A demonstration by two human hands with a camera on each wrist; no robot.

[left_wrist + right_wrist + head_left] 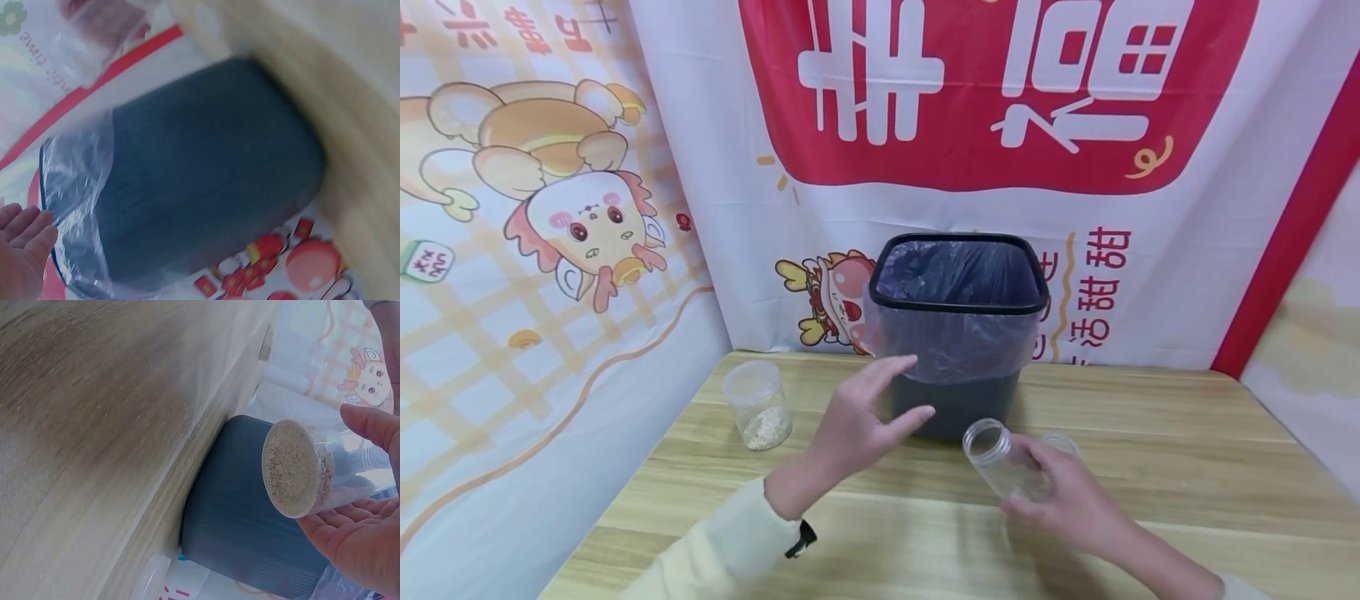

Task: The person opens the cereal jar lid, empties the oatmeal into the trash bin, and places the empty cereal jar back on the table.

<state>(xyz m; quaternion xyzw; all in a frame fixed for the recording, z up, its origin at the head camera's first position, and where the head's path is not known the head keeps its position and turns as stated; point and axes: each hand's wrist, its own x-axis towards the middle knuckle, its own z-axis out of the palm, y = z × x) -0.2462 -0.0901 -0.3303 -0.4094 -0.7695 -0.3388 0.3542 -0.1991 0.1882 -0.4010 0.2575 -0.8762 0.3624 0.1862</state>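
My right hand (1071,500) grips a clear plastic jar (1000,462), its uncapped mouth tilted up and to the left in the head view. Beige flakes or crumbs line the bottom of this jar (290,469) in the right wrist view. Fingers spread, my left hand (857,425) hovers empty in front of the dark bin (962,404), left of the jar. The left wrist view has that hand (25,250) at its lower left, overlapping the bin's lined rim.
A see-through bag (955,346) folds over the bin's black rim. To the left on the wooden table (880,550) stands another clear jar (756,404), with pale flakes at its bottom. Behind my right hand is another clear container (1062,443). Printed cloth (737,167) hangs behind.
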